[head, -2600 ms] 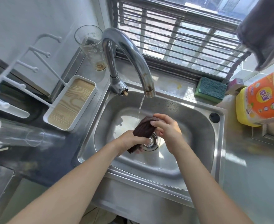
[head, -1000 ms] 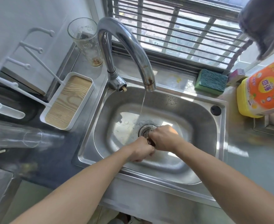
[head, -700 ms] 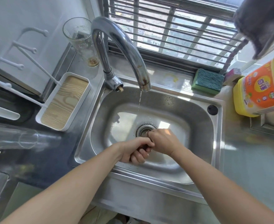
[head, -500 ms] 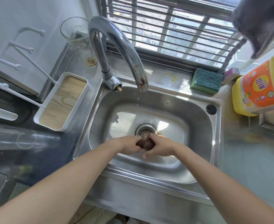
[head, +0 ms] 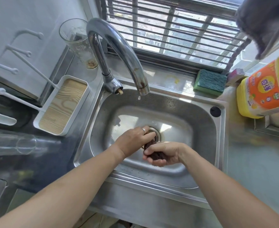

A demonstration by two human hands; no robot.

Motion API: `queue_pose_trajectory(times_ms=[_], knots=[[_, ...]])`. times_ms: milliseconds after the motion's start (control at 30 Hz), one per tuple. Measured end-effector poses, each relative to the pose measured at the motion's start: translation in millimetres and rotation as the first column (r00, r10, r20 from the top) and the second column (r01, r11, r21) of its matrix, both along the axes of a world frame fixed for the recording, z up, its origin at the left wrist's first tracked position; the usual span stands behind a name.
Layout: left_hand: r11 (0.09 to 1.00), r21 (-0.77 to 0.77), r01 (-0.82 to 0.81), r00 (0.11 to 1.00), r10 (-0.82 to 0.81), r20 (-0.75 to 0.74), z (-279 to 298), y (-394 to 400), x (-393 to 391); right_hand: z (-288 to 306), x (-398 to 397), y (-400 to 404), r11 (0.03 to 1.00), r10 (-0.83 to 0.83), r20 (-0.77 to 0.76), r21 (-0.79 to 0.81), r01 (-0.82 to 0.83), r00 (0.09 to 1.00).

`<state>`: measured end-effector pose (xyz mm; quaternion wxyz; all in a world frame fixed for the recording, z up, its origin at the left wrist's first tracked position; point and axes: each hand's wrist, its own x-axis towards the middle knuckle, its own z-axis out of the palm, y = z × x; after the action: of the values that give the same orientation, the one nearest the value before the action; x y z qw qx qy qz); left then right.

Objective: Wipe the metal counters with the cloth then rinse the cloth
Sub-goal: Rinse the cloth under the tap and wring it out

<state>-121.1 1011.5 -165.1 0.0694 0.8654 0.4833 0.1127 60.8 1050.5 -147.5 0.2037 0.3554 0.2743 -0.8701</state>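
The dark brown cloth (head: 153, 149) is bunched into a tight twisted roll over the drain of the steel sink (head: 193, 112). My left hand (head: 135, 139), with a ring on one finger, grips the cloth's upper end. My right hand (head: 165, 154) is curled round its lower end, just right of and nearer than the left. Most of the cloth is hidden inside both fists. The chrome tap (head: 119, 51) arches above the basin, with only a single drop hanging at its spout.
A metal counter (head: 259, 162) runs right of the sink, with a yellow-orange detergent bottle (head: 265, 89) on it. A green sponge (head: 209, 82) lies on the back ledge. On the left stand a glass (head: 79, 43) and a white rack with a wood-pattern tray (head: 63, 104).
The tap's stream has thinned to a drip. The cloth went from held open under the water to wrung in both fists, and my hands have twisted apart, left up, right down.
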Motion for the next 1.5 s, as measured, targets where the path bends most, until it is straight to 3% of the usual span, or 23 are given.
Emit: queue_pose_trajectory(times_ms=[67, 133, 267, 333, 433, 567, 667, 800, 933, 1000, 1167, 1267, 1333, 1400, 1467, 1500], knots=[[0.991, -0.096, -0.088, 0.982, 0.07, -0.173, 6, -1, 1, 0, -9, 3, 0.987, 0.082, 0.054, 0.132, -0.088, 0.995], [0.937, -0.286, -0.201, 0.936, 0.097, -0.339, 16, 3, 5, 2, -20, 7, 0.926, 0.175, 0.147, 0.31, -0.214, 0.973], [0.854, -0.402, -0.331, 0.877, 0.121, -0.465, 24, 11, 12, 0, -38, 15, 0.62, 0.24, 0.483, 0.591, -0.516, 0.842], [0.821, -0.438, -0.366, 0.878, 0.149, -0.454, 26, 11, 16, -4, -42, 11, 0.454, 0.209, 0.577, 0.658, -0.601, 0.79], [0.737, -0.539, -0.409, 0.892, 0.197, -0.408, 24, 6, 19, -1, -41, 4, 0.129, 0.192, 0.677, 0.701, -0.702, 0.711], [0.53, -0.73, -0.432, 0.892, 0.368, -0.261, 17, 1, 26, 5, -32, 8, -0.248, 0.241, 0.725, 0.689, -0.681, 0.645], [0.369, -0.856, -0.362, 0.814, 0.572, -0.097, 15, -2, 29, 9, -26, 19, -0.417, 0.285, 0.763, 0.644, -0.642, 0.58], [0.243, -0.938, -0.246, 0.639, 0.769, 0.032, 20, -8, 40, 16, -21, 29, -0.504, 0.299, 0.769, 0.63, -0.591, 0.565], [0.102, -0.993, -0.066, 0.479, 0.876, 0.059, 31, -6, 43, 16, -18, 34, -0.517, 0.259, 0.753, 0.637, -0.571, 0.605], [0.001, -0.999, 0.045, 0.449, 0.893, 0.021, 35, -3, 42, 14, -15, 35, -0.535, 0.24, 0.736, 0.644, -0.546, 0.633], [-0.32, -0.901, 0.294, 0.629, 0.774, -0.069, 35, 9, 20, 8, -10, 24, -0.46, 0.185, 0.664, 0.71, -0.533, 0.724], [-0.327, -0.888, 0.324, 0.656, 0.754, -0.038, 27, 14, 4, 3, -18, 19, -0.32, 0.159, 0.677, 0.724, -0.611, 0.719], [-0.161, -0.973, 0.168, 0.75, 0.661, 0.02, 22, 15, 0, -2, -22, 16, -0.149, 0.169, 0.655, 0.756, -0.637, 0.737], [0.191, -0.976, -0.105, 0.891, 0.454, -0.007, 17, 15, -2, -6, -23, 12, 0.064, 0.184, 0.559, 0.814, -0.577, 0.809], [0.562, -0.777, -0.283, 0.95, 0.274, -0.148, 8, 13, -8, -2, -20, 12, 0.353, 0.135, 0.364, 0.851, -0.388, 0.922], [0.684, -0.67, -0.289, 0.956, 0.24, -0.168, 5, 12, -13, 2, -17, 15, 0.522, 0.054, 0.254, 0.818, -0.244, 0.966]])
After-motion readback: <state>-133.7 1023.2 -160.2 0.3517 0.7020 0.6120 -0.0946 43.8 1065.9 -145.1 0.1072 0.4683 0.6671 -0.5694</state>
